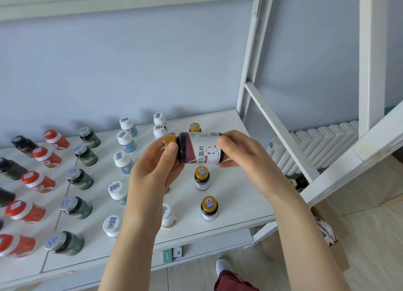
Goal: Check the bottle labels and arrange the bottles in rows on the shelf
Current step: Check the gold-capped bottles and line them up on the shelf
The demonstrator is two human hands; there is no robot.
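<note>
A dark bottle [199, 147] with a gold cap and a white-and-maroon label lies sideways in the air above the white shelf [237, 194], label facing me. My left hand [152, 170] grips its cap end. My right hand [239, 153] grips its base end. Below it on the shelf stand gold-capped bottles [202, 178] in a row going back, one [209, 207] nearest the front. To the left run rows of white bottles [123, 162], green bottles [79, 178] and red bottles [38, 181]. Black bottles [11, 168] stand at the far left.
White shelf posts and a diagonal brace [281, 129] rise at the right end. A white radiator [316, 144] sits behind them. A cardboard box [327, 231] with packets stands on the floor at the right. Small boxes [172, 253] lie on the lower shelf. My shoe [223, 266] shows below.
</note>
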